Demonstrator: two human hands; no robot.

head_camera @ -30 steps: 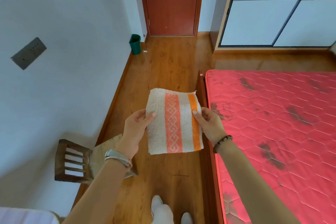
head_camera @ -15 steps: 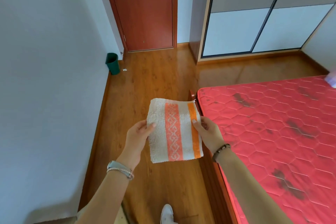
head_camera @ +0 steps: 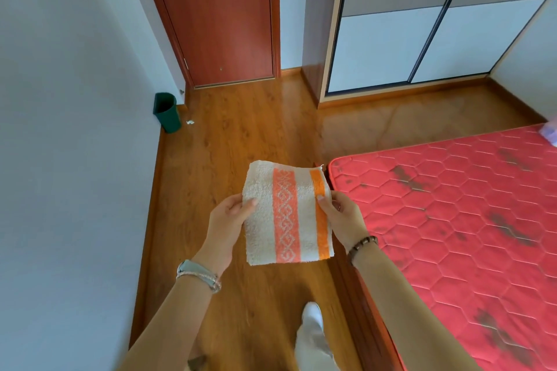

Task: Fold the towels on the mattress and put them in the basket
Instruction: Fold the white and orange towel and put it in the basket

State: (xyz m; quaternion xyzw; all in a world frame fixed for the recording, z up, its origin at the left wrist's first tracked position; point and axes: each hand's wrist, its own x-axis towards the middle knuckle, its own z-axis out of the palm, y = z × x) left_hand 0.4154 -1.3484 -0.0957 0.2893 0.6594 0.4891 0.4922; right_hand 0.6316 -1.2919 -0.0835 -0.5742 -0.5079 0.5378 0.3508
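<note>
Item: folded towel (head_camera: pixel 287 214), cream with orange bands, being held flat above the floor just left of the mattress (head_camera: pixel 452 220). Left hand (head_camera: pixel 226 226) and right hand (head_camera: pixel 342 218) are pinching opposite edges, fingers clamped on cloth. Basket not showing. Advice: keeping both edges level while carrying should be preserving the fold.

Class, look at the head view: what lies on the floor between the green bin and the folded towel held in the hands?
Only bare wooden floor shows between the green bin and the folded towel, apart from a small white scrap beside the bin.
</note>
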